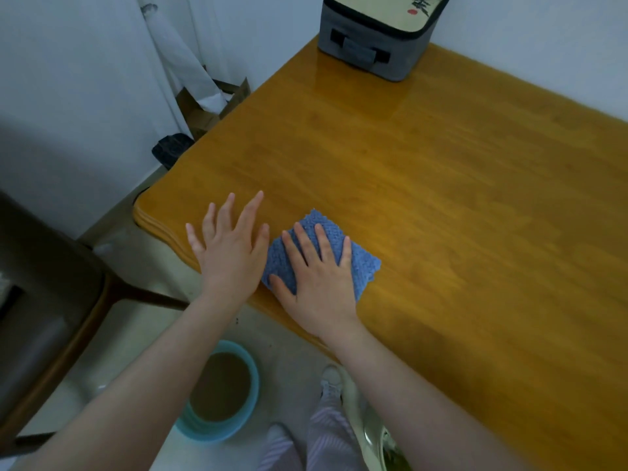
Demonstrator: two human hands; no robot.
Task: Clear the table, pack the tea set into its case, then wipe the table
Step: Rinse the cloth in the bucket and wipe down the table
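Glossy wooden table (441, 198), rounded corner. A boxy grey fabric case (377, 39) is set at its far edge, lid down. The left hand (231, 256) is spread wide over the near edge, holding nothing. The right hand (319, 283) is pressed flat, fingers straight, on a folded blue knitted cloth (360, 263).

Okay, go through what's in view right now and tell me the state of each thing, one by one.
case: closed, upright at the table's far corner.
cloth: folded, flat on the table, under the right hand.
right hand: open, fingers straight, pressing on the cloth.
left hand: open, fingers spread, at the table's edge beside the cloth.
basin: on the floor, holding brown liquid.
table: carries the case and the cloth.
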